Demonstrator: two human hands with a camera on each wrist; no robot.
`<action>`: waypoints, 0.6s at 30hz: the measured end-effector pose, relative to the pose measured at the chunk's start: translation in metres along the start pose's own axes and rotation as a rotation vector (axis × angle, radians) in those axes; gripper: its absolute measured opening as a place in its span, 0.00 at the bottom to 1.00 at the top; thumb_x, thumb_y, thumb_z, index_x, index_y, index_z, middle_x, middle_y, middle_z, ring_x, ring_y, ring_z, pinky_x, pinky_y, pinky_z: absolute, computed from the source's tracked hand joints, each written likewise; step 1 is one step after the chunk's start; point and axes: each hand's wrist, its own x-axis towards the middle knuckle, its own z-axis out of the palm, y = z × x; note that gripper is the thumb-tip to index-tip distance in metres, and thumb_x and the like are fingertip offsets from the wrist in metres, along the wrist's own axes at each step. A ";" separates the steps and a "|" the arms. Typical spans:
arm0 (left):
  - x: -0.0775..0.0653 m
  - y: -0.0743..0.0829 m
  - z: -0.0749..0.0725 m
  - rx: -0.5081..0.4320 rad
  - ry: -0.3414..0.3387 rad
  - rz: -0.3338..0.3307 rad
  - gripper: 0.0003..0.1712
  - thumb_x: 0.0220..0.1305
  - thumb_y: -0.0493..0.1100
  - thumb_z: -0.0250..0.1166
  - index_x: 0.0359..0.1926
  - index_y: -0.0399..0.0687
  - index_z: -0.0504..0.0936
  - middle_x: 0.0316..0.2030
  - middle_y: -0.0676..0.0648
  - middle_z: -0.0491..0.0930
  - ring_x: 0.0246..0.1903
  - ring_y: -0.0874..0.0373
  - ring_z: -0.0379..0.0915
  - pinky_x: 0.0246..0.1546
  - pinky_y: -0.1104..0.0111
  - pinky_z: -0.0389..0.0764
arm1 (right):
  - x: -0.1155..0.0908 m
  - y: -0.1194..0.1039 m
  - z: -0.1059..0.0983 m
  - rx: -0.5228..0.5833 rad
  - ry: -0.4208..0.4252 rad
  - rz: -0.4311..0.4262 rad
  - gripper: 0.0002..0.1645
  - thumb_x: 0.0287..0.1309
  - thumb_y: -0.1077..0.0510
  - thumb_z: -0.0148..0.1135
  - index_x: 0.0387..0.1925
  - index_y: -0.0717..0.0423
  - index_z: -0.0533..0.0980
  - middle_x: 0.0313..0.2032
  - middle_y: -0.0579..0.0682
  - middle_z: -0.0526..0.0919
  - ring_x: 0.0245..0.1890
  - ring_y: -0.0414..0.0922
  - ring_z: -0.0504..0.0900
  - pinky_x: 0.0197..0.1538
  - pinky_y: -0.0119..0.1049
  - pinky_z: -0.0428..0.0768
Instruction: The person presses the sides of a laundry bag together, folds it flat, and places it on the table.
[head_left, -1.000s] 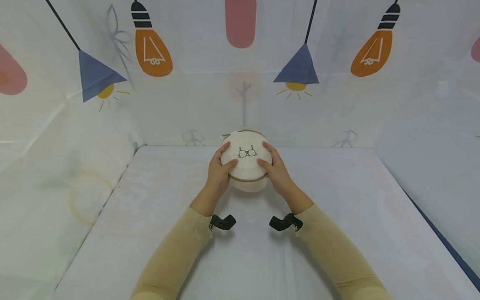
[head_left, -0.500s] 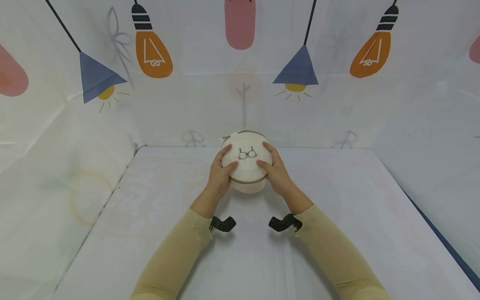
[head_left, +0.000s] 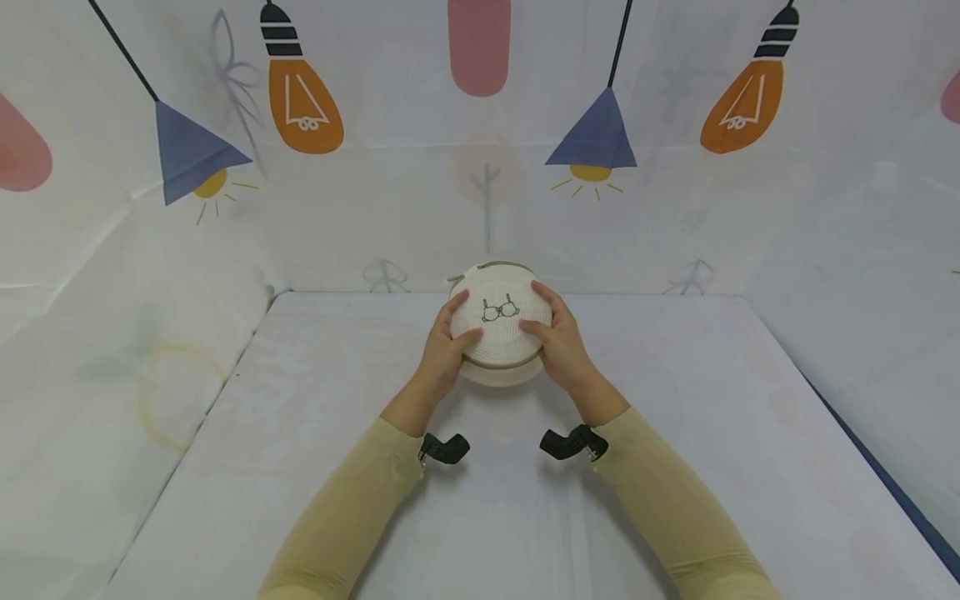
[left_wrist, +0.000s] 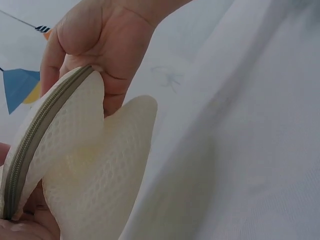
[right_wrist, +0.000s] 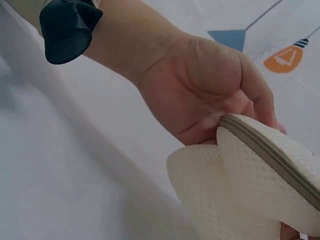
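Observation:
A round cream mesh laundry bag (head_left: 501,340) with a small line drawing on top is held between both hands at the table's far side. My left hand (head_left: 442,354) grips its left edge, thumb on the top face. Opposite it, my right hand (head_left: 564,350) grips the right edge in the same way. An olive zipper (left_wrist: 30,135) runs round the bag's side and looks zipped in the left wrist view. Below it, the mesh lower part (right_wrist: 200,185) bulges out in the right wrist view. Most fingers are hidden behind or under the bag.
The bag is over a white-covered table (head_left: 495,517). Behind it hangs a white backdrop (head_left: 420,200) printed with lamps and bulbs. Each wrist carries a black camera mount (head_left: 446,448).
The bag and both hands have shifted slightly to the right. Both hands keep their grip throughout.

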 end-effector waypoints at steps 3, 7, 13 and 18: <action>0.002 -0.002 -0.003 0.048 0.004 0.019 0.42 0.66 0.29 0.63 0.76 0.56 0.60 0.78 0.51 0.48 0.76 0.53 0.45 0.73 0.58 0.54 | 0.000 0.000 -0.001 0.007 -0.009 0.002 0.45 0.64 0.78 0.53 0.78 0.56 0.50 0.78 0.50 0.47 0.74 0.50 0.58 0.64 0.33 0.73; 0.006 -0.003 -0.007 0.091 0.018 0.043 0.41 0.66 0.30 0.62 0.76 0.55 0.60 0.78 0.51 0.49 0.77 0.56 0.41 0.75 0.62 0.47 | 0.000 0.000 -0.001 0.023 -0.025 0.012 0.46 0.64 0.78 0.53 0.78 0.55 0.51 0.78 0.50 0.49 0.73 0.52 0.60 0.62 0.32 0.74; 0.009 -0.001 -0.010 0.102 0.029 0.033 0.41 0.66 0.30 0.62 0.76 0.55 0.60 0.78 0.53 0.50 0.77 0.57 0.40 0.75 0.63 0.47 | 0.000 0.000 -0.002 0.038 -0.056 0.028 0.47 0.63 0.79 0.53 0.78 0.56 0.50 0.78 0.51 0.49 0.74 0.51 0.59 0.64 0.32 0.72; 0.010 -0.001 -0.012 0.099 0.025 0.018 0.41 0.66 0.32 0.63 0.76 0.56 0.61 0.78 0.53 0.49 0.77 0.56 0.39 0.75 0.62 0.46 | -0.001 0.000 -0.002 0.061 -0.071 0.043 0.47 0.63 0.79 0.53 0.78 0.56 0.50 0.78 0.51 0.49 0.74 0.52 0.59 0.62 0.32 0.74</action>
